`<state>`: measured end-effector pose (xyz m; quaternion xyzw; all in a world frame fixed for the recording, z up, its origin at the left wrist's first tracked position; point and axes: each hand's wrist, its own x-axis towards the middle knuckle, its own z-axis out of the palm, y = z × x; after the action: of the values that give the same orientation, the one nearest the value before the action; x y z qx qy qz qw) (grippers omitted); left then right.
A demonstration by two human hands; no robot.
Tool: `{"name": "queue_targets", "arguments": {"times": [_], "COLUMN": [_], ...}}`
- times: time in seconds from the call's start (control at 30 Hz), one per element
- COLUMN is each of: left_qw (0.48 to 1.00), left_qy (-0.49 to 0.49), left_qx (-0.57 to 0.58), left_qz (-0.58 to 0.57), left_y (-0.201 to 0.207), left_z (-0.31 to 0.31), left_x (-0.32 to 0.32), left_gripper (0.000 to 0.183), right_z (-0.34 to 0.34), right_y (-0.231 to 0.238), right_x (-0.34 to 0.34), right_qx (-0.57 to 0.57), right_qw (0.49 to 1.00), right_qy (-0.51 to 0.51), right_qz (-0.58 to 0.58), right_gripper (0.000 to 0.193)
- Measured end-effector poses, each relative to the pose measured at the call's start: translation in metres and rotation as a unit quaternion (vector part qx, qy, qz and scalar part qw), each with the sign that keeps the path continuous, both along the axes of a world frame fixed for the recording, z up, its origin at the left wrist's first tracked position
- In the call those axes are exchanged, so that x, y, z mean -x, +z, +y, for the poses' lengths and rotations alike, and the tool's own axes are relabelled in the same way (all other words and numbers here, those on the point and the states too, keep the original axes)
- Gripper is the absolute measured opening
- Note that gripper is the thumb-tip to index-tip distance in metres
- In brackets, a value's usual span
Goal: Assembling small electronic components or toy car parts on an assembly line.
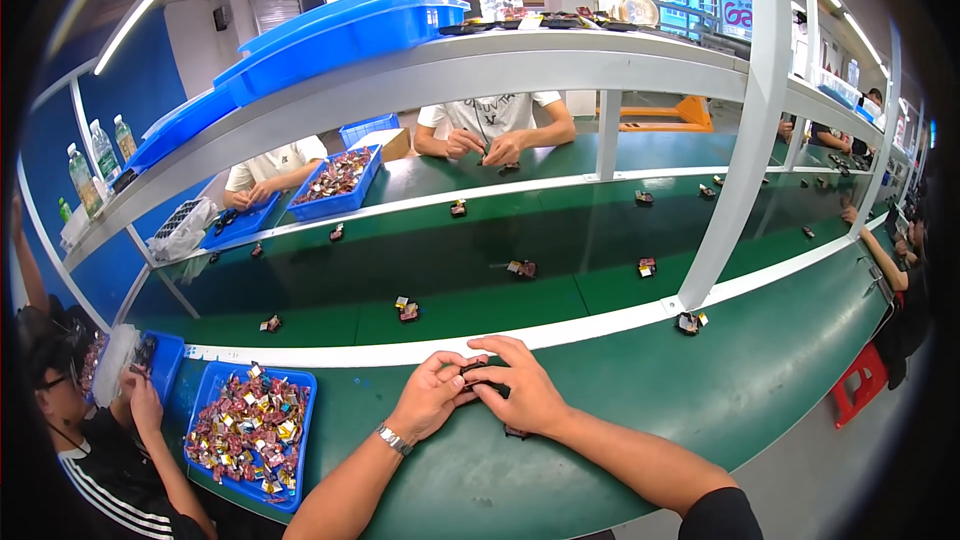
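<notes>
Over the near green worktop (590, 415), my left hand (428, 400) pinches a small black part with a reddish piece (474, 367) between thumb and fingers. My right hand (528, 392) meets it from the other side, its thumb and fingertips on the same part and one finger raised. Fingers cover most of the part, so its exact kind cannot be made out. A small dark and reddish piece (516, 432) lies on the worktop beneath my right hand. Left of my left forearm stands a blue tray (312, 410) heaped with small reddish, yellow and white assemblies (250, 430).
Beyond a white rail (560, 330), a green conveyor belt (470, 315) carries several scattered assemblies. Another assembly (690, 323) sits by a white post (735, 140). A shelf (600, 70) with blue bins (340, 30) spans above. Co-workers sit opposite and at both sides.
</notes>
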<state>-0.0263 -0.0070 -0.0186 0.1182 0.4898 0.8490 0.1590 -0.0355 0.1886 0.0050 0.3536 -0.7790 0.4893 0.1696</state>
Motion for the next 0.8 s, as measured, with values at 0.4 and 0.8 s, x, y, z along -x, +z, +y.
{"name": "queue_targets", "arguments": {"times": [0.4,0.8], "left_qw": [1.0,0.998], "left_qy": [0.02,0.038], "left_qx": [0.021,0.03], "left_qz": [0.007,-0.038], "left_y": [0.003,0.006], "left_z": [0.007,0.008], "left_x": [-0.002,-0.004], "left_gripper": [0.023,0.023], "right_z": [-0.001,-0.001], "right_y": [0.001,0.005], "right_x": [-0.001,0.002], "right_qx": [-0.004,-0.069], "right_qw": [0.999,0.982], "right_qy": [0.01,-0.044], "right_qz": [-0.044,0.169], "right_gripper": [0.022,0.024]}}
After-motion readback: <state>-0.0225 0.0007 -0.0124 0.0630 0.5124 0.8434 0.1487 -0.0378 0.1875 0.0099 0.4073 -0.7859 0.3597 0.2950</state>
